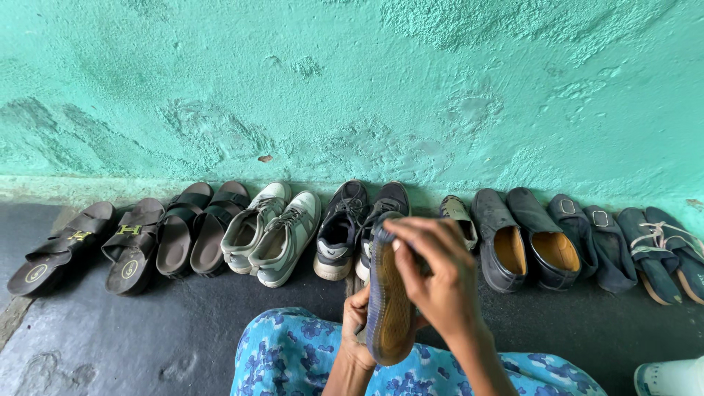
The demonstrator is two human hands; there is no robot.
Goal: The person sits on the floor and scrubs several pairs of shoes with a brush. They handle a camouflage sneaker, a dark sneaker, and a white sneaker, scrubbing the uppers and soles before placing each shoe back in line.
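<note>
Blue knitted shoe with a tan rubber sole (387,301) stands upright in front of the person's blue flowered lap (293,359), sole facing the camera. From the head view, the right hand (433,275) curls its fingers over the toe, pinching it from above. The left hand (357,323) cups the heel from behind, fingers mostly hidden. Behind them, a row of footwear lines the rough turquoise plaster wall (352,88): brown sandals (132,246), grey-white sneakers (271,231), black leather shoes (524,238).

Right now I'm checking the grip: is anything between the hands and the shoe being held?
Nothing visible. The right hand grips the shoe at its upper end and the left hand touches its lower part, sole turned toward the camera.
</note>
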